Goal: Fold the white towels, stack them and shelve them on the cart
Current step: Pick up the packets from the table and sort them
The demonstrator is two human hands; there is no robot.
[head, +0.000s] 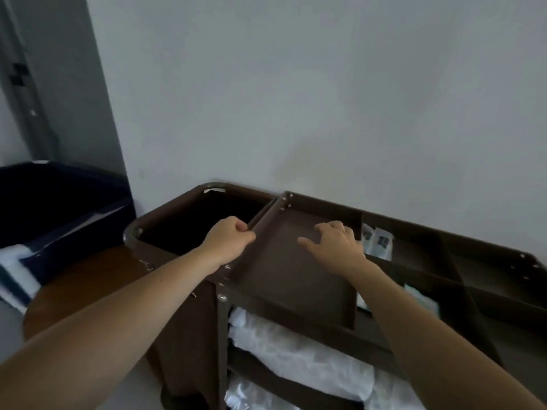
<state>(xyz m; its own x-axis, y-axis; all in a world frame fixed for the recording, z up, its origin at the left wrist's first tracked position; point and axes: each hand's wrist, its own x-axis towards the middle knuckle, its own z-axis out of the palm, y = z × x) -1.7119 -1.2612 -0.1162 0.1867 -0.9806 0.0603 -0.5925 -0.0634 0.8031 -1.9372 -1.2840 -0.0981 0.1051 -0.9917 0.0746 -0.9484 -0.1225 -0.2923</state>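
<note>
The left hand (pixel 229 241) is curled over the left wall of the top tray (pixel 284 279) of the housekeeping cart (pixel 220 335), fingers hooked on the rim where the tray meets the dark bag compartment (pixel 189 223) at the cart's left end. The right hand (pixel 334 244) carries nothing. Its thumb is spread and its fingers are loosely bent, with the tips down on the tray floor near the far right corner, against the divider. Neither hand has a towel.

The left section of the tray, under both hands, is bare. Just past the divider to the right, small packets (pixel 380 242) stand in the next compartment.

The white towels (pixel 296 350) are on the shelf directly under the tray, at the cart's front edge. They look bulky and rounded rather than squared, so I cannot tell how neatly they are folded. More white material (pixel 245 395) shows on the shelf below, partly cut off by the frame.

Left of the cart is a round wooden table (pixel 88 279), and past it a dark blue bin (pixel 59 196) with a blue-and-white striped cloth (pixel 17 270) near its front.

My judgement is that the task is late or finished. Towels are already shelved, none is in hand, and no loose white towel is visible waiting. The hands seem to be steadying or shifting the cart. Whether more towels remain out of view cannot be told.
</note>
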